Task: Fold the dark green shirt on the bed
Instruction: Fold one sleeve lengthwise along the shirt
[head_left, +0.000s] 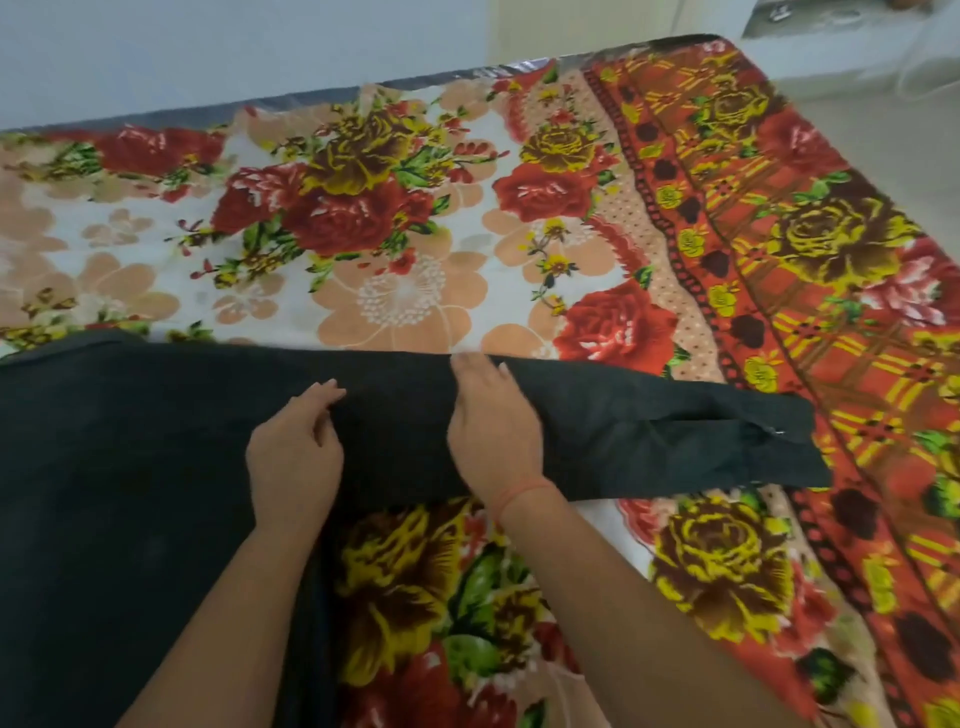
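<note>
The fingers of the right hand lie flat and close together on the dark green shirt, their tips reaching its far edge, pressing the cloth down rather than gripping it. A thin reddish thread circles that wrist. Just beside it, the left hand rests on the same cloth with its fingers loosely curled and slightly parted, thumb apart from the rest, nothing pinched between them as far as can be seen. Both forearms come in from the bottom edge of the view. The shirt is spread across the near left part of the bed, its body running off the left edge, while one long sleeve stretches out to the right of the right hand and ends near the patterned border. Under it lies a floral blanket in red, yellow and peach, covering most of the bed.
</note>
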